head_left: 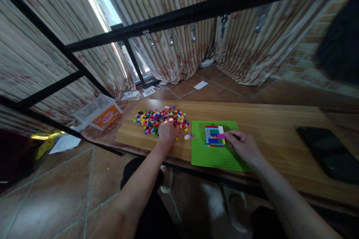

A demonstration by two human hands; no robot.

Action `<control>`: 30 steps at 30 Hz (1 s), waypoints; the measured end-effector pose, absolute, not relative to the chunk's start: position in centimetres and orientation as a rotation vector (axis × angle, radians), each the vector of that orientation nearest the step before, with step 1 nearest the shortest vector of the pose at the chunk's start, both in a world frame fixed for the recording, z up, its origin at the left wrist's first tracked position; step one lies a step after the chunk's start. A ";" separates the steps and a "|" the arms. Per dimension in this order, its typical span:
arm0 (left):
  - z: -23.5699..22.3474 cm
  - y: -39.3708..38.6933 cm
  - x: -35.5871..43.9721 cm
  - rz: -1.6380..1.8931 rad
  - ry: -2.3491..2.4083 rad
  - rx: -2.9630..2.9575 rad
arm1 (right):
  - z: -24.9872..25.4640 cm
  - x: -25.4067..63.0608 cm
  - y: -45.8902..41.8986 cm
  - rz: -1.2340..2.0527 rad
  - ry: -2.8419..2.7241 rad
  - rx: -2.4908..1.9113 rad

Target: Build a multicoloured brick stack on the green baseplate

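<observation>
A green baseplate (213,157) lies on the wooden table (280,127), with a small block of coloured bricks (214,135) built on its far part. My right hand (242,145) rests on the plate, its fingers curled and pinched against the right edge of that block. A heap of loose coloured bricks (157,116) spreads out to the left of the plate. My left hand (167,131) sits closed at the near edge of the heap, fingers down among the bricks; what they hold is hidden. A few stray bricks (188,136) lie between hand and plate.
A clear plastic box with an orange label (101,114) stands on the table's far left corner. A black flat object (328,153) lies at the right. Black metal bars (196,11) cross overhead. Papers (66,143) lie on the tiled floor.
</observation>
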State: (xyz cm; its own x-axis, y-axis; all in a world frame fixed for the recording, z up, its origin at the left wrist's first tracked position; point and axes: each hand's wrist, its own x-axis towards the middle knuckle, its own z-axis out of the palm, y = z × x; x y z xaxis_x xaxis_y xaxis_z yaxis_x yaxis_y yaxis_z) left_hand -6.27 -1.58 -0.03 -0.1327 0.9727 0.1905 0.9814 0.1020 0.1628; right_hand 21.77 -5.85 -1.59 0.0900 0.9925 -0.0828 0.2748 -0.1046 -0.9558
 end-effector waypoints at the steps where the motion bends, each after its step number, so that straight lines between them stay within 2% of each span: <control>1: 0.0 -1.5 -6.2 -0.386 -2.312 -2.036 | -1.6 21.7 -5.8 1.071 -1.311 -1.521; 8: 0.2 -1.5 -6.3 -0.344 -2.415 -1.970 | -1.3 21.5 -5.9 1.061 -1.330 -1.494; 24: 0.4 -1.2 -6.4 -0.422 -2.312 -2.065 | -1.7 21.6 -5.8 1.057 -1.372 -1.525; 27: 0.7 -1.9 -6.9 -0.561 -2.302 -2.083 | -1.7 21.5 -5.8 1.045 -1.379 -1.507; 30: 1.4 -3.0 -6.7 -0.950 -2.257 -2.146 | -1.8 21.5 -5.7 1.030 -1.374 -1.514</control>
State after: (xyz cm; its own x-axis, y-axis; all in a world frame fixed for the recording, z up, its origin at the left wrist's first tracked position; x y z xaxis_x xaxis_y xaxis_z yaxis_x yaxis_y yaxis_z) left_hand -6.72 -3.05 1.36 -0.1274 0.9442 0.3038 0.8774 -0.0355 0.4785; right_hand 21.51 -5.72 -1.78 0.0668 0.9969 -0.0416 0.3195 -0.0609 -0.9456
